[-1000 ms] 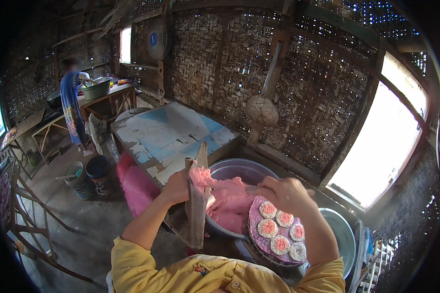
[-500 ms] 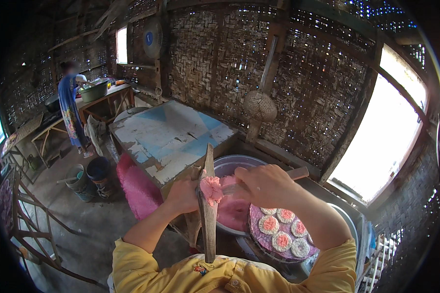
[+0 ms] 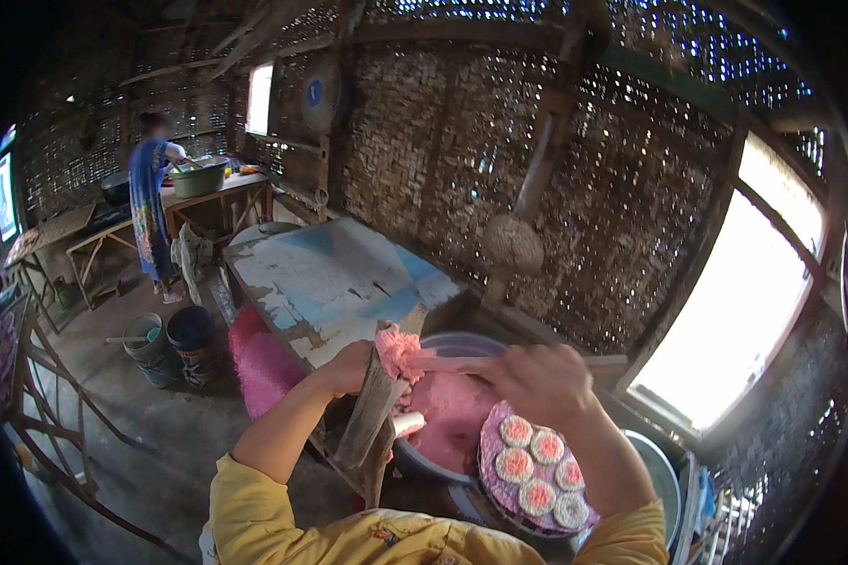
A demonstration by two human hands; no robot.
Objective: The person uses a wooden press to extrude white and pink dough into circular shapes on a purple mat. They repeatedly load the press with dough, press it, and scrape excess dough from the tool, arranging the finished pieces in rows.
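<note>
Pink dough fills our big basin [image 3: 443, 414], w/ a round tray of pressed cakes [image 3: 534, 468] just beside it, right of centre. Left hand [image 3: 349, 369] is clenched round a wooden board [image 3: 372, 414] stood up at the basin's edge; right hand [image 3: 537, 381] grips a flat stick [image 3: 462, 362], scraping a dough lump [image 3: 398, 347] atop the board. Risk, we'd say: the lump drops outside the basin if the board tips.

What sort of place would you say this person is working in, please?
Probably a rustic food-making hut or workshop. The woven bamboo walls let daylight through, a basin of pink dough sits before the person beside a round tray of small pink-and-white cakes, and another person works at a far table.
</note>
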